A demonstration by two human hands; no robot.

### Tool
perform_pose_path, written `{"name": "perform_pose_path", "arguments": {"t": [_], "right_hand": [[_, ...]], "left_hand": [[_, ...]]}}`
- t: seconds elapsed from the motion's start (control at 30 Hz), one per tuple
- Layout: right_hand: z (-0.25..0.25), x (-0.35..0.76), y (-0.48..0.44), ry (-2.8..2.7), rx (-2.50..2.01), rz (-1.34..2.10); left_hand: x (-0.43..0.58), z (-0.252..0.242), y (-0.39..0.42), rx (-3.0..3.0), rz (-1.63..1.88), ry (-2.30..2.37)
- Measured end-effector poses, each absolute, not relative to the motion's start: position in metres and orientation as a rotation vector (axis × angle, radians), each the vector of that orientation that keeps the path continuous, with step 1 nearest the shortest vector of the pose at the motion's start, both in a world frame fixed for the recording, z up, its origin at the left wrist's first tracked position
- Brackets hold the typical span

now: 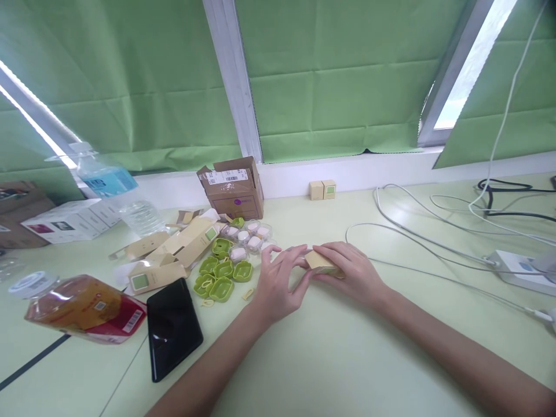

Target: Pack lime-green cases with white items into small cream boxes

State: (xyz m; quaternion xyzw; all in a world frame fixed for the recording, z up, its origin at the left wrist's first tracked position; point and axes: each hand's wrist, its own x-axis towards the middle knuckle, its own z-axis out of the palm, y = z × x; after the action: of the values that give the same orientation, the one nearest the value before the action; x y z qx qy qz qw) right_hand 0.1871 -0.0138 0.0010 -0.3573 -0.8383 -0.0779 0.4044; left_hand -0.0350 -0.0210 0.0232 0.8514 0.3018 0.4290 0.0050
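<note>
My right hand (357, 273) is wrapped over a small tan cardboard box (322, 262), which it holds just above or on the table. My left hand (280, 285) is at the left end of this box, its thumb and fingertips curved around that end. Part of the box is hidden by my fingers. To the left of my hands lie several green plastic cases (222, 288) shaped like little bowls, with small yellow-green loops (248, 294) beside them. Behind these is a cluster of white pieces in clear plastic packaging (254, 243).
Two small tan boxes (322, 190) stand by the wall. Unfolded cartons (158, 275), an opened brown box (237, 194), a black tablet or phone (172, 327), a drink bottle (87, 310) and a water bottle (108, 179) are at left. White cables (417, 229) and a power strip (523, 271) lie right.
</note>
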Motion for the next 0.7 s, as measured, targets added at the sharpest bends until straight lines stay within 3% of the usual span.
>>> {"name": "perform_pose_path", "arguments": {"t": [0.23,0.37,0.5,0.7], "right_hand": [[0.002,0.189,-0.013,-1.982,-0.918,-0.237],[0.009,0.189,-0.018,-1.889,-0.926,-0.076],[0.025,0.183,-0.03,-1.678,-1.061,0.375],[0.034,0.169,-0.039,-1.167,-1.1,1.185]], "left_hand": [[-0.037,0.022,-0.015,2.603,1.584,1.076],[-0.033,0.015,-0.014,2.154,1.633,1.121],[-0.024,0.012,-0.017,1.713,1.419,1.007],[-0.014,0.017,-0.027,1.505,1.09,0.847]]}}
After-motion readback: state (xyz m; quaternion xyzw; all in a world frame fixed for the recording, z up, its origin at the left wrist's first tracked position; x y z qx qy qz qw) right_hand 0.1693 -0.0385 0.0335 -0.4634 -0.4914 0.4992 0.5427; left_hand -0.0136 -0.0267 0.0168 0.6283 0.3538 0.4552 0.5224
